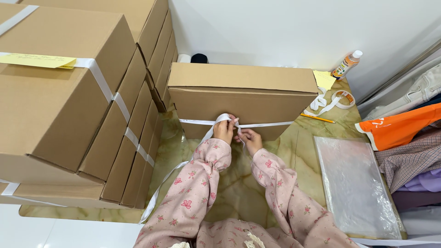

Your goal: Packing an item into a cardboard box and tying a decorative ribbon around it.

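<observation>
head view looks down on a marble-patterned counter (239, 183) where a closed cardboard box (241, 98) stands against the white wall. a white strap (266, 124) runs across the box's front face, and both hands meet at it. the left hand (223, 130) is clenched on a loop of the strap, whose loose end trails down past the pink floral sleeve toward the counter's near edge. the right hand (249, 137) pinches the strap just beside the left, fingers closed on it. to the left rises a stack of strapped boxes (82, 115), the top one bearing a yellow note (36, 60). right of the box lie a yellow pencil (318, 118), a tape roll (345, 97) and a small bottle (347, 64). a clear plastic bag (356, 183) lies flat on the counter near folded clothes (409, 147).
</observation>
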